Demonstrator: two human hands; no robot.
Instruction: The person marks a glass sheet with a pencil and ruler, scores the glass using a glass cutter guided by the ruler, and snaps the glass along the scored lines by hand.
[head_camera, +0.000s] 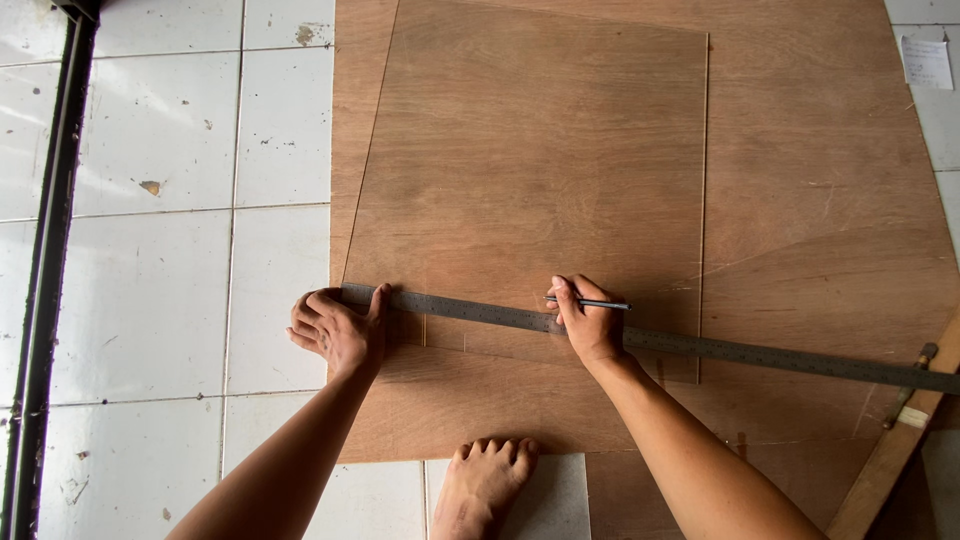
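Tiled floor (150, 300): plywood (530, 150), ruler (700, 347), pencil (590, 302).

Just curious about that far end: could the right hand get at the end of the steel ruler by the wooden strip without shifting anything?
Probably yes: the right hand already rests on the steel ruler, and nothing lies on the ruler between it and that end.

The plywood sheet (530, 170) is showing warm brown with wavy grain, the ruler (700, 347) is gleaming grey steel, and the floor tiles (170, 270) are looking white, speckled.
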